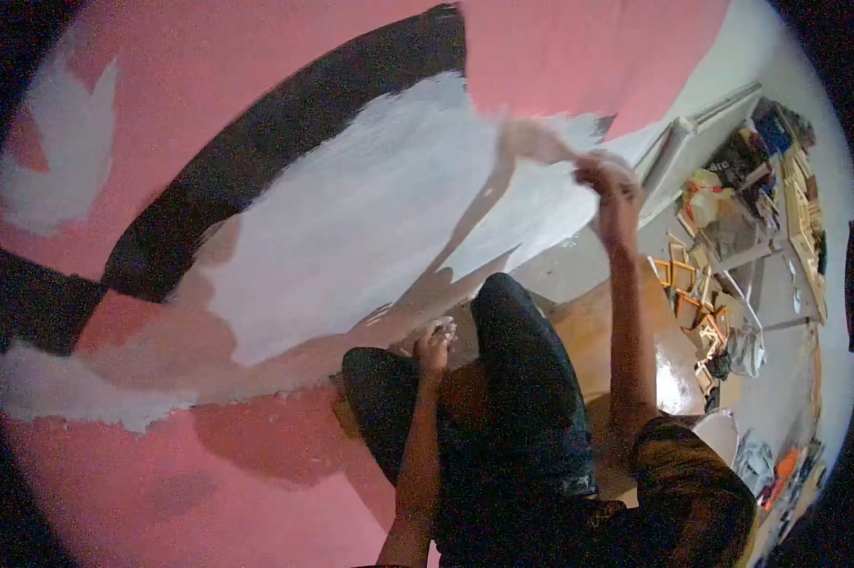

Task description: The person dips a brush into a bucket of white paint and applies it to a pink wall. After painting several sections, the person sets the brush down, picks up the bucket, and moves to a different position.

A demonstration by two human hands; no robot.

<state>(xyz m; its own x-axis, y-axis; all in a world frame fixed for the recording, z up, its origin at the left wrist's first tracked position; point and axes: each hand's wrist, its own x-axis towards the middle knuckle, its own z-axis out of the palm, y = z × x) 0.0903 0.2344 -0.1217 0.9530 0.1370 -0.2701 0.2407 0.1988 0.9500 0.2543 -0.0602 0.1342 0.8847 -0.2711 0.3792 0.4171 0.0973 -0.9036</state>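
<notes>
At 1 o'clock, the right hand (610,180) grips one tool (538,142), possibly a brush, long axis toward 10 o'clock, over one white patch (351,208). The left hand (434,345), 6 o'clock, is half-curled; contents unclear.

Messy Stuff on the Right

At 3 o'clock, little wooden pieces (701,317) lie in a jumbled heap, some orange. Something dark blue (775,133) sits at 2 o'clock. Something bright orange (783,469) is at 4 o'clock.

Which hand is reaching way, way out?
The right hand: it's stretched out toward the white paint. The left hand is down by the knees.
</notes>
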